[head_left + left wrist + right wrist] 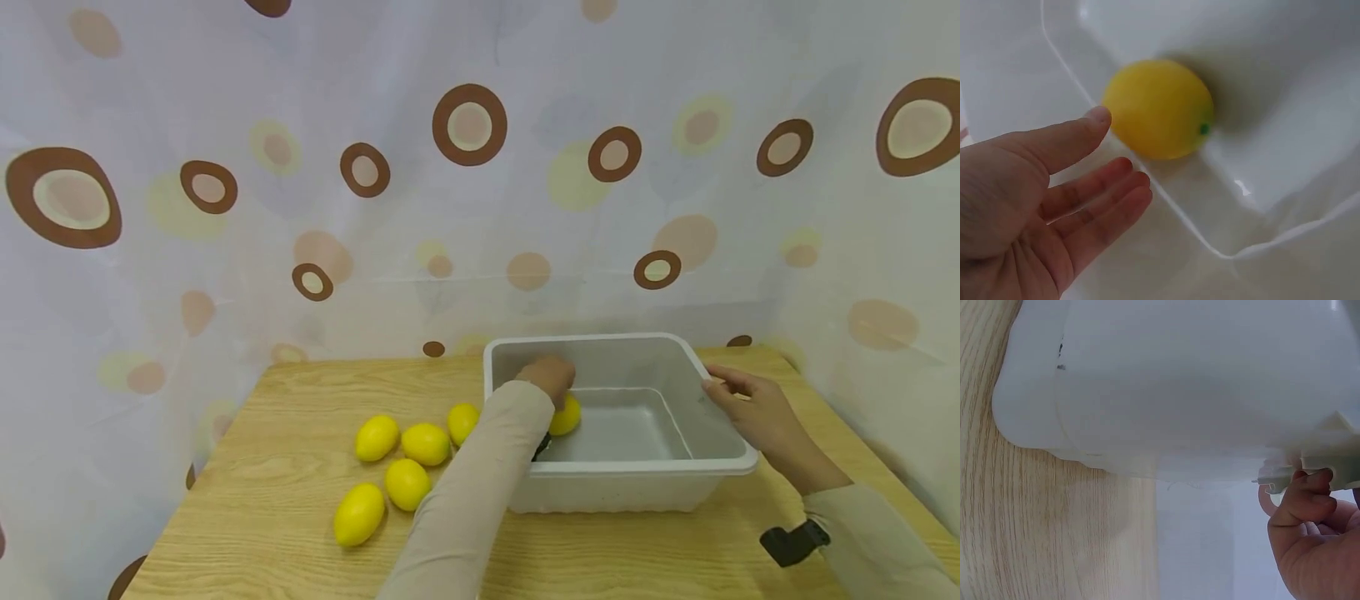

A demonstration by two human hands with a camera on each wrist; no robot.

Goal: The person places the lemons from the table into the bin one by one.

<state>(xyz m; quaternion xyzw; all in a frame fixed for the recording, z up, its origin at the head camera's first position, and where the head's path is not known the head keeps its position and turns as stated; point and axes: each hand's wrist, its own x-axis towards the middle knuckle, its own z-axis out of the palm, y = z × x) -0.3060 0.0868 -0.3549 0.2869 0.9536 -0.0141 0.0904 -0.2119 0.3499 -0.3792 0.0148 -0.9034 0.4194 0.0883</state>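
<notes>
Inside the grey plastic bin lies a yellow lemon with a green spot at one end. My left hand reaches over the bin's left side. In the left wrist view its fingers are apart and loosely bent, and the thumb tip meets the edge of the lemon or is just beside it; contact is hard to tell. My right hand grips the bin's right rim, fingers tucked beneath the lip in the right wrist view. Several more lemons lie on the table left of the bin.
The wooden table reaches back to a white curtain patterned with brown and beige rounds. My left forearm crosses in front of the bin's left corner. A black wrist device sits on the right sleeve.
</notes>
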